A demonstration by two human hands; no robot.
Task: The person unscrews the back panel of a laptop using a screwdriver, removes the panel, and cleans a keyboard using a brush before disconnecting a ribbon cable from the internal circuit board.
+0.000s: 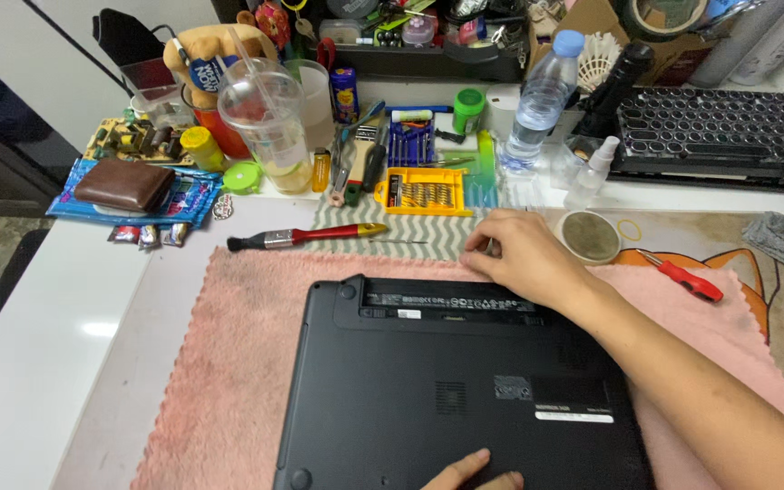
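A black laptop (446,381) lies upside down on a pink cloth (229,363). My right hand (524,259) reaches in from the right, with its fingertips pinched together on the cloth just past the laptop's rear edge. Whatever may be between the fingers is hidden. Only the fingertips of my left hand (469,472) show at the bottom edge, lying flat on the laptop's near side. A thin metal rod (401,241) lies on the striped mat (428,231) just left of my right hand.
A red-handled brush (306,237) lies beyond the cloth. Behind it are a yellow bit tray (424,191), a plastic cup (265,118), a water bottle (537,100) and a small round tin (590,236). A red-handled tool (687,279) lies right. A keyboard (719,136) and wallet (124,184) flank the clutter.
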